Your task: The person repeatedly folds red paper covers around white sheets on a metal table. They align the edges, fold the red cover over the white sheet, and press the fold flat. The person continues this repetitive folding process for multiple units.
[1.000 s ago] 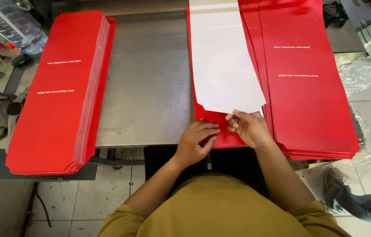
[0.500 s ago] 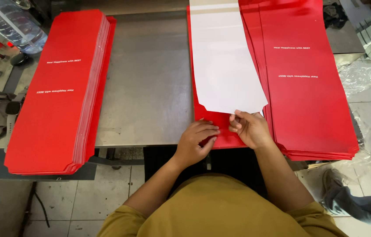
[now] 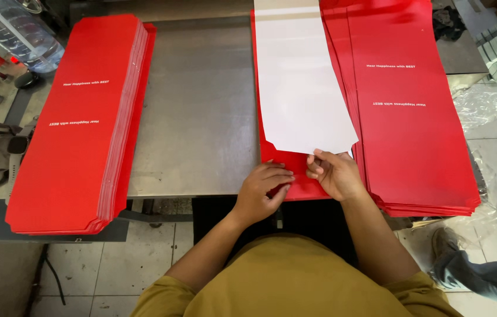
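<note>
Since half a second ago the right hand (image 3: 333, 175) has barely shifted, its fingertips now pinching the near edge of the white panel (image 3: 301, 82) a touch further right; the left hand (image 3: 263, 188) has stayed put. The white panel is the folded-over face of a red card sheet (image 3: 288, 176) lying flat on the grey metal surface (image 3: 201, 105). Its long axis runs straight away from the person, and the notched near end points toward the body.

The right hand's thumb and fingers are closed on that near edge. The left hand lies just beside it, fingers together and bent, pressed flat on the red flap that shows below the white.

The sheet's right long edge overlaps a stack of red sheets (image 3: 413, 117), fanned slightly and laid the same way, which hangs a little over the near edge of the surface. Well apart on the left sits a second, thicker red stack (image 3: 78, 123), also lengthwise and overhanging the near edge. Between that stack and the sheet is a broad bare strip of metal. A shoe and trouser leg (image 3: 477, 273) of another person show on the tiled floor at lower right.
</note>
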